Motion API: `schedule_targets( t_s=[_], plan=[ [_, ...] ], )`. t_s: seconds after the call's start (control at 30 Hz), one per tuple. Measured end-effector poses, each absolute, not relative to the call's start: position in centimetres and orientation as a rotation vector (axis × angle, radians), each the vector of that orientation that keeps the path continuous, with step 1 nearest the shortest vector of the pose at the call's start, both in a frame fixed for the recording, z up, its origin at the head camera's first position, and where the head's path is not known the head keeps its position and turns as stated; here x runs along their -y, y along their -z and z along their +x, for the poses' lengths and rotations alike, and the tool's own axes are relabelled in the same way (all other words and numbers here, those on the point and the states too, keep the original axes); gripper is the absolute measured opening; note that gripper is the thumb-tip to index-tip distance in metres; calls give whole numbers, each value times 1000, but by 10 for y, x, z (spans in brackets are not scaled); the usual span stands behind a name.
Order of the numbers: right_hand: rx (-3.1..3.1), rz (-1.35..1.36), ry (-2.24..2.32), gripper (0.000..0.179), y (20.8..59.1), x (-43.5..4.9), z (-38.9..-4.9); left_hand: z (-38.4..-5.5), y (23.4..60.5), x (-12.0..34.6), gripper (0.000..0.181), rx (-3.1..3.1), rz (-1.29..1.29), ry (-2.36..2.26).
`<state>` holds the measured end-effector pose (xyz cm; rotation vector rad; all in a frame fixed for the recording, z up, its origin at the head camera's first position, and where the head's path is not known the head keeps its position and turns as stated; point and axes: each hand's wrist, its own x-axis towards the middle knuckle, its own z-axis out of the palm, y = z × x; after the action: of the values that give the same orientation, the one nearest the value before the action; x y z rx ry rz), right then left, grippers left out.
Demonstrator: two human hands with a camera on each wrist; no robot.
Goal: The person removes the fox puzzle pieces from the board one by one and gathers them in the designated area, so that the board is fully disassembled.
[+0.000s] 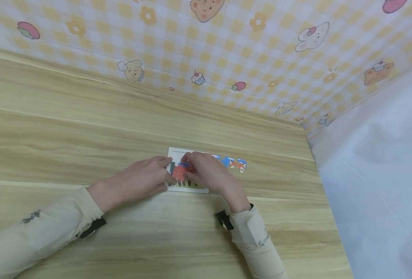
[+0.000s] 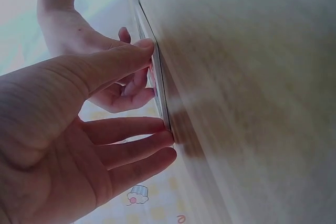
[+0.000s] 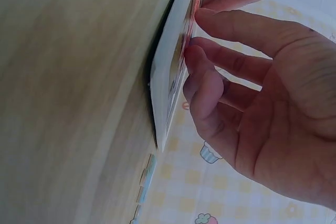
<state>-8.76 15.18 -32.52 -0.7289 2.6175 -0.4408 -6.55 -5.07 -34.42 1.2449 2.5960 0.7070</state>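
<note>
A white-rimmed puzzle board (image 1: 188, 190) lies flat on the wood-grained desk (image 1: 70, 128), well apart from the far edge and nearer the far right corner than the far left one. The left hand (image 1: 132, 182) is at the board's left end, thumb and index finger touching it on that side; in the left wrist view its grip is loose, the fingers nearly straight and meeting the border rather than curling round it. The right hand (image 1: 209, 170) bends over the middle of the board, thumb and fingertips down on the picture, beside a red piece (image 1: 179, 173) seated inside the rim. Its own fingers cover the spot, so I cannot tell whether that grip pinches a piece or only presses. Beyond the board's right end, toward the desk's right edge, several loose pieces sit in a cluster, among them a blue piece (image 1: 225, 161) and an orange-and-white piece (image 1: 236, 166) with an animal's face. A yellow-checked cloth (image 1: 223, 50) rises along the far edge, and pale cloth (image 1: 377, 186) borders the right edge. Both arms wear beige sleeves (image 1: 57, 221).
</note>
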Motion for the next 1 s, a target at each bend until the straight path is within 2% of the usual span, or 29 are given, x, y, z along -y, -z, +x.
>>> schedule_targets(
  t_s=[1.0],
  plan=[
    [-2626,-800,482,26,328,-148,-87,-66,344,52,20,-2587,1257,-699]
  ],
)
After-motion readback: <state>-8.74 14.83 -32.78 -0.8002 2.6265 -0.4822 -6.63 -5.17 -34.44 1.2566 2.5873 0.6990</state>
